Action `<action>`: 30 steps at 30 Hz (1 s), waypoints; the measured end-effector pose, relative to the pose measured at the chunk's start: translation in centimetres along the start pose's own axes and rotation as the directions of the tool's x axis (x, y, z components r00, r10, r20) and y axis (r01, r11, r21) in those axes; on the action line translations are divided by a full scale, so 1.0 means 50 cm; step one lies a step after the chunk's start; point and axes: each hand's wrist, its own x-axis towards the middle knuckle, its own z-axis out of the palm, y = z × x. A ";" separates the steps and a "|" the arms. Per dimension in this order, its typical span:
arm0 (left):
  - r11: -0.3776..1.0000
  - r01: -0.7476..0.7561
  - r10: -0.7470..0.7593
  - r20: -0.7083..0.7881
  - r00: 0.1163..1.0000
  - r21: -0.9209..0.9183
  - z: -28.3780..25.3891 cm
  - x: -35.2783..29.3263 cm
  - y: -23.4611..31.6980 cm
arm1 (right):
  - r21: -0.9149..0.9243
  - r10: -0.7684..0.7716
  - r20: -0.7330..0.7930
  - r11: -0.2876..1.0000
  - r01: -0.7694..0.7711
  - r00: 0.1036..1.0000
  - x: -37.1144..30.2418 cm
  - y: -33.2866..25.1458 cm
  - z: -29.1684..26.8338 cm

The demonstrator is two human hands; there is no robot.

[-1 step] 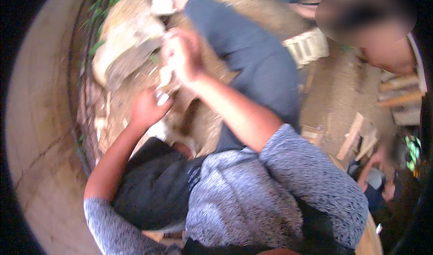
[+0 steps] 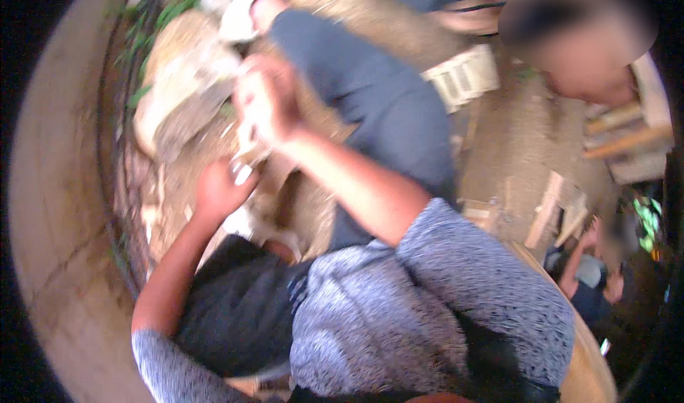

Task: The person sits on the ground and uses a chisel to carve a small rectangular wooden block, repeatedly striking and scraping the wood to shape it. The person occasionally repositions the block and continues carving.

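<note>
Both of my hands are close together over the ground between my legs, beside a large pale rock. My right hand (image 2: 271, 102), the farther one, is closed in a fist. A small pale piece (image 2: 247, 134) sticks out below it toward my left hand; blur hides its kind. My left hand (image 2: 222, 189) is nearer to me, its fingers curled closed, with a whitish spot by the thumb and fingers. What lies inside either grip is hidden.
The big rock (image 2: 187, 82) lies beyond my hands, next to a wall (image 2: 57, 189) on the left. A slatted pale wooden piece (image 2: 463, 77) and loose wood offcuts (image 2: 547, 207) lie on the right. Other people sit at the upper right and far right; stacked wood (image 2: 620, 132) is near them.
The whole view has shifted, so most things appear slightly farther left and lower. My hands keep nearly the same closed pose, close together.
</note>
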 end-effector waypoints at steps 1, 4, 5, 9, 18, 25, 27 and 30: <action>1.000 -0.006 0.007 -0.038 0.999 0.015 0.001 -0.005 -0.001 | -0.026 0.146 -0.016 0.989 -0.147 0.989 -0.005 0.009 -0.003; 0.998 0.052 -0.052 0.002 0.999 0.036 0.019 0.008 0.012 | -0.053 0.370 -0.142 0.923 -0.380 0.918 -0.066 0.127 -0.066; 0.998 0.041 -0.041 0.002 0.999 0.050 0.039 0.017 0.006 | -0.071 0.415 -0.198 0.898 -0.435 0.888 -0.089 0.146 -0.091; 0.999 0.027 -0.026 -0.026 0.999 0.025 0.022 0.010 0.003 | 0.055 0.549 -0.038 0.836 -0.546 0.835 -0.090 0.135 -0.095; 0.997 -0.010 0.014 -0.053 0.998 0.076 0.012 0.040 -0.060 | -0.082 0.347 0.115 0.937 -0.339 0.931 -0.080 0.078 -0.140; 0.986 -0.046 0.048 0.009 0.999 -0.161 0.015 0.040 -0.068 | -0.207 0.497 0.081 0.856 -0.474 0.864 -0.063 0.050 -0.118; 0.994 0.061 -0.050 0.118 0.992 -0.089 -0.005 0.032 -0.045 | -0.120 0.570 -0.113 0.805 -0.580 0.814 -0.074 0.064 -0.097; 1.000 -0.020 0.022 0.070 0.997 -0.024 0.027 0.039 -0.067 | -0.050 0.509 -0.099 0.856 -0.515 0.855 -0.088 0.082 -0.096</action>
